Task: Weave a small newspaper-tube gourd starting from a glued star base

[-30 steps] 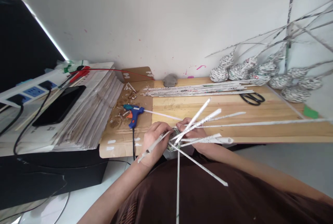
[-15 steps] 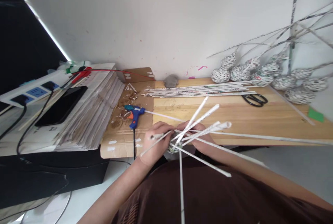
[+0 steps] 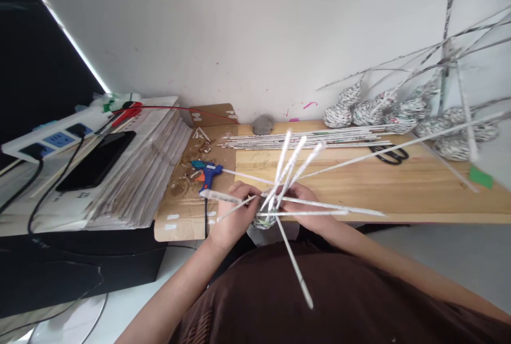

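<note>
Between my hands, close to my body at the table's front edge, is a small woven piece of rolled newspaper (image 3: 264, 221). Several white paper tubes (image 3: 297, 165) stick up and out from it in different directions. My left hand (image 3: 235, 216) is closed around its left side, with one tube end poking out to the left over the fingers. On the far right side, my right hand (image 3: 300, 203) grips the piece, its fingers partly hidden behind the tubes. One long tube (image 3: 359, 158) reaches from the right hand toward the right.
A blue glue gun (image 3: 209, 173) lies on stained cardboard (image 3: 179, 227). Behind are a bundle of paper tubes (image 3: 303, 139), black-handled scissors (image 3: 389, 155) and woven gourd shapes (image 3: 337, 115). To the left, stacked paper (image 3: 159, 173) carries a phone (image 3: 98, 160) and a power strip (image 3: 56, 133).
The woven piece has turned in my hands, so its tubes point more upward. The long tube on the right has swung up across the table. Both hands have shifted slightly.
</note>
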`<state>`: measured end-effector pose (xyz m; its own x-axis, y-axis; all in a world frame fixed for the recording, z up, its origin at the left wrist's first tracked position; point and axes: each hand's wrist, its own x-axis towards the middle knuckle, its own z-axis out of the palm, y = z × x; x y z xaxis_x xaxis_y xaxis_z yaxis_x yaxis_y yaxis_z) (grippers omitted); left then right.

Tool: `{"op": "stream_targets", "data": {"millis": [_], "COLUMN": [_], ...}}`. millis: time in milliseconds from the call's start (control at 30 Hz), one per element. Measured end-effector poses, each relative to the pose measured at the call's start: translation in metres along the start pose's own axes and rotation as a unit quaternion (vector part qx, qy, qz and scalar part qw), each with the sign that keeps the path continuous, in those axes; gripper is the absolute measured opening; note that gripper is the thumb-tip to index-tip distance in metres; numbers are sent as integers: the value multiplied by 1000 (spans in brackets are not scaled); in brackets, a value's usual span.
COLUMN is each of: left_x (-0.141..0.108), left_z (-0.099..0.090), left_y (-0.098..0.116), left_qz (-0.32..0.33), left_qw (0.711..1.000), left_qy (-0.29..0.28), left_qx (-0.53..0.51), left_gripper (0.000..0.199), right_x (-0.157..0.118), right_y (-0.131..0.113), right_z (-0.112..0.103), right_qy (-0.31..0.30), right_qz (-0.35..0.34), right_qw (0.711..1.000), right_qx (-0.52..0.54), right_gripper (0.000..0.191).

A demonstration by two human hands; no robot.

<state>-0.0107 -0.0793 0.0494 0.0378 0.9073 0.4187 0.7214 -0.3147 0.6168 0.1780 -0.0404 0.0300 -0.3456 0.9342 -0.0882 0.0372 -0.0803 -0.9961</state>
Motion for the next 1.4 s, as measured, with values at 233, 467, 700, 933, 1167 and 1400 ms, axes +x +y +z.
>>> {"op": "stream_targets", "data": {"millis": [233,467,700,933,1167,1400], "left_x": [4,4,4,6,6,1], "left_z": [1,5,3,1,1,3], "left_y": [-4,-5,-5,0,-3,-2], "left_qz": [-18,-28,-24,-46,-43,-22], "left_qw": [999,998,999,998,999,1000], "left_qy": [4,4,8,-7,-7,17], "left_qx": [46,54,45,42,27,7], "left_gripper": [10,11,16,16,16,15], "right_x": [1,8,6,11,8,13], "right_y": [-14,-16,-36,-69,-69,-33], "right_z": [-3,-1,-7,-15,-2,-4], "right_qy": [-12,-44,-209,-322,-265,-46], "right_qz": [-98,-151,-73,-126,-282,-190], "right_qw": [991,968,973,912,829,969], "right_qx": [-91,-196,-71,-221,-403,-151], "right_gripper": [25,30,30,18,14,14]}}
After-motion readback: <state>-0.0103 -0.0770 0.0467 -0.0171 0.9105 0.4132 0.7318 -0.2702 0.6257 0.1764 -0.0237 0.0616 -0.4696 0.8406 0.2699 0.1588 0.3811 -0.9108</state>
